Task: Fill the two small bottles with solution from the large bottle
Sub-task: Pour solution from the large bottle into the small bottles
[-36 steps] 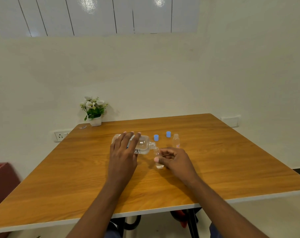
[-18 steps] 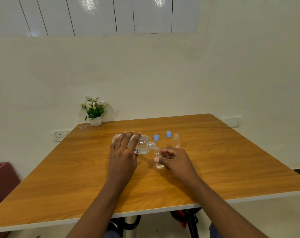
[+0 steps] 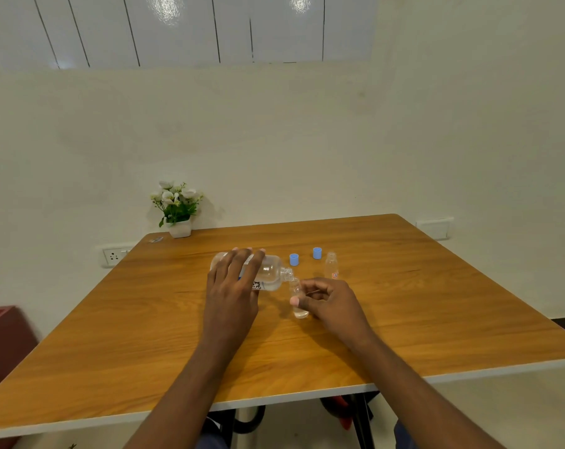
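Left hand [image 3: 232, 293]: holds the tipped large bottle [image 3: 269, 273]
Right hand [image 3: 331, 303]: pinches first small bottle [image 3: 299, 311] (a little inside)
Second small bottle [image 3: 331, 270], right of middle: looks empty

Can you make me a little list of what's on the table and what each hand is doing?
Left hand: holds the large bottle tipped on its side
Right hand: pinches the near small bottle, upright on the table
Pouring: large bottle's mouth meets the near small bottle's mouth; some clear liquid seems to sit at its bottom
Far small bottle: stands alone, open
Blue caps: two, off, on the table behind the bottles
Flower pot: far left corner
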